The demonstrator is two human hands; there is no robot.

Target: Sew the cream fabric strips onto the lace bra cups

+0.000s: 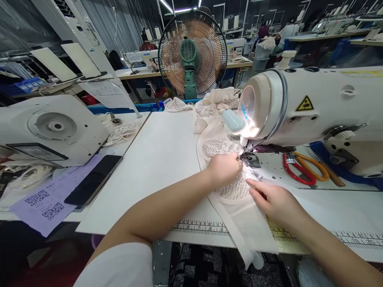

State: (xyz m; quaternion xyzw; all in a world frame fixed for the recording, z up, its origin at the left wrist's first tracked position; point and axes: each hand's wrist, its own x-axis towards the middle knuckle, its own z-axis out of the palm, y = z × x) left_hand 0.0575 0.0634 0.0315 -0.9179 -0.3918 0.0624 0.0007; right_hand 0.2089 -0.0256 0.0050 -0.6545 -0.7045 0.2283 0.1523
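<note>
A cream lace bra (pixel 235 191) lies under the needle area of a white sewing machine (pixel 323 107), with a long plain band hanging over the table's front edge. My left hand (pixel 224 169) is closed on the bra just left of the presser foot (pixel 247 156); its fingertips are partly hidden. On the bra's right edge, a little nearer to me, my right hand (pixel 277 201) pinches the fabric between thumb and forefinger. The machine's lamp lights the stitching spot. More cream lace pieces (pixel 214 105) lie bunched behind it.
Red-handled scissors (pixel 299 171) and an orange-handled pair (pixel 317 167) lie under the machine arm. A measuring tape (pixel 200 227) runs along the front edge. At left are a phone (pixel 94 179), a purple sheet (pixel 49 209) and another machine (pixel 54 129). A fan (pixel 191 56) stands behind.
</note>
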